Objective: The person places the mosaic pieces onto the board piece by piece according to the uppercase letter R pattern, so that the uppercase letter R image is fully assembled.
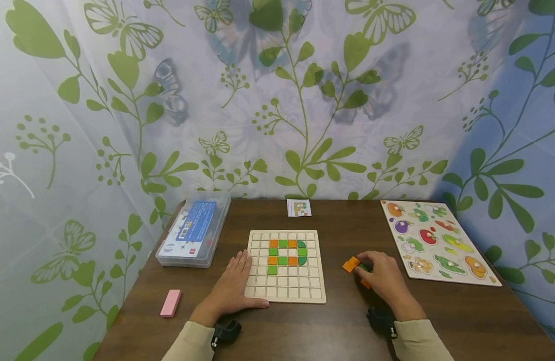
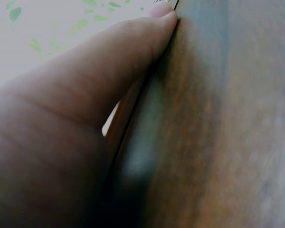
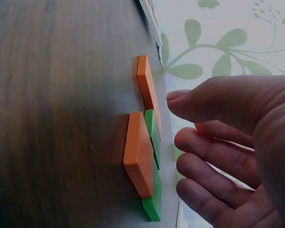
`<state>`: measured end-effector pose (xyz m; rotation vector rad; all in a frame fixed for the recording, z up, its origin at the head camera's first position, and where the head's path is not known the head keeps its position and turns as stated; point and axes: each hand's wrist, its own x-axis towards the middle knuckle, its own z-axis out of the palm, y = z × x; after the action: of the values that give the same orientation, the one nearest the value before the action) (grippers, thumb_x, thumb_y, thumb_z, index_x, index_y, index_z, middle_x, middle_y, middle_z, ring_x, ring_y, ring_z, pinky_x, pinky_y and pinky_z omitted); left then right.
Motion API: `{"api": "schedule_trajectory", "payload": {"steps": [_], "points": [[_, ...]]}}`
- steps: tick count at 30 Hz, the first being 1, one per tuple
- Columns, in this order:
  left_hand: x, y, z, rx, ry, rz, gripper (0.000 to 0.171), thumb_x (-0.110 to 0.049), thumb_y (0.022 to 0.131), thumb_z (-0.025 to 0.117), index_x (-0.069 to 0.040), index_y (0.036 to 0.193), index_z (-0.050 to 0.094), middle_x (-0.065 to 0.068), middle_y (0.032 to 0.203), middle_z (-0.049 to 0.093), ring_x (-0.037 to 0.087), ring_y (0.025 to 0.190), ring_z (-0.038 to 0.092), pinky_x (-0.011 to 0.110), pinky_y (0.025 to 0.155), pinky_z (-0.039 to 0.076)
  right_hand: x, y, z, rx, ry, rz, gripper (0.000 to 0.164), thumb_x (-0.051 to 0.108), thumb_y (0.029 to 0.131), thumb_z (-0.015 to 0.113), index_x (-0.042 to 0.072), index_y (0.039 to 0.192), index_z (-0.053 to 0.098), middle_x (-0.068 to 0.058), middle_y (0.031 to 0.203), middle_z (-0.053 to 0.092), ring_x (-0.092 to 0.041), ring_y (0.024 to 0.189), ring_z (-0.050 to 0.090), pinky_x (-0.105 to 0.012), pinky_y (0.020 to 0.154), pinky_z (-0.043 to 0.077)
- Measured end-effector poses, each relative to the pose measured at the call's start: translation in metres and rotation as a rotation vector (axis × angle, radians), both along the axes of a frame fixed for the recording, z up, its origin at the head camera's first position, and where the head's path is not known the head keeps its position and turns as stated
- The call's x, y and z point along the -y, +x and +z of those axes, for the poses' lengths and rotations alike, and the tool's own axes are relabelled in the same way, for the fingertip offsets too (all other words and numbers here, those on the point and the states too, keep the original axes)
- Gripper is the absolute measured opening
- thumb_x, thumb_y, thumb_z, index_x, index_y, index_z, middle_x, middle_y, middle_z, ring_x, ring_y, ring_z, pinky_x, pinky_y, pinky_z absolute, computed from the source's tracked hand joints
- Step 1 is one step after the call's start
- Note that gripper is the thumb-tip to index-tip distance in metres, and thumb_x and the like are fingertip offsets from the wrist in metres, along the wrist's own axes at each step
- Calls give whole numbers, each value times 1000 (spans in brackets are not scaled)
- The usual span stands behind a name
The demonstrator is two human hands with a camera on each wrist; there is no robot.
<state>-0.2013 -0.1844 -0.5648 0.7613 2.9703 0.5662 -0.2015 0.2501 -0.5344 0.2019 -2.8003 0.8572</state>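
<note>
A wooden grid board [image 1: 286, 298] lies flat on the table. On it, orange and green square tiles form a ring, with dark green rounded pieces [image 1: 302, 261] at its right corners and one green tile [image 1: 271, 271] below its left side. My left hand [image 1: 232, 283] rests along the board's left edge, fingers straight, thumb by the near edge. To the right of the board, my right hand [image 1: 382, 275] hovers over a small group of loose tiles. In the right wrist view its loosely bent fingers hold nothing, close above an orange tile [image 3: 139, 154] and green tiles [image 3: 153, 135].
At the left stand a clear plastic case [image 1: 218, 235] with a blue label and a pink block [image 1: 171, 303]. A small printed card [image 1: 299, 208] lies behind the grid board. A vegetable puzzle board [image 1: 414, 243] lies at the right, before the patterned curtain [image 1: 268, 150].
</note>
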Motion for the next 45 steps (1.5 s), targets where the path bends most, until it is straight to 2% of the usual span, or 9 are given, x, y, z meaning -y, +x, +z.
{"api": "schedule_trajectory", "payload": {"steps": [8,13,23,29,40,45], "points": [[-1,0,1,16,9,4,140,-92,74,64,7,164,22,25,171,12,39,158,9,53,125,11,-6,4,0,32,22,4,35,14,85,90,-2,113,76,-17,109,74,-38,102,65,-61,92,53],[0,0,1,16,8,0,140,-91,74,66,8,164,21,26,171,12,39,158,9,52,125,11,-11,9,-1,37,33,7,35,13,82,92,-1,111,77,-14,107,74,-34,96,65,-57,87,56],[0,1,1,19,9,0,140,-91,74,65,8,164,22,26,171,12,40,158,9,53,125,11,-14,15,-1,63,10,24,35,17,82,93,1,108,76,-11,105,72,-28,93,65,-52,84,59],[-1,1,1,9,6,1,140,-91,75,65,8,163,22,27,171,13,41,158,10,54,125,11,-13,16,0,43,17,60,32,15,80,94,3,103,76,-8,101,73,-26,90,66,-51,82,59],[-1,1,1,5,20,1,139,-90,75,66,8,163,23,26,171,13,41,158,10,54,125,12,-14,16,1,70,24,102,27,8,78,94,6,97,75,-3,93,70,-21,84,66,-48,79,60],[-1,1,1,2,22,0,139,-90,75,67,8,163,23,27,171,14,41,158,11,54,125,12,-14,16,1,85,23,127,28,3,77,92,5,98,75,-3,95,70,-21,85,67,-48,80,60]]}}
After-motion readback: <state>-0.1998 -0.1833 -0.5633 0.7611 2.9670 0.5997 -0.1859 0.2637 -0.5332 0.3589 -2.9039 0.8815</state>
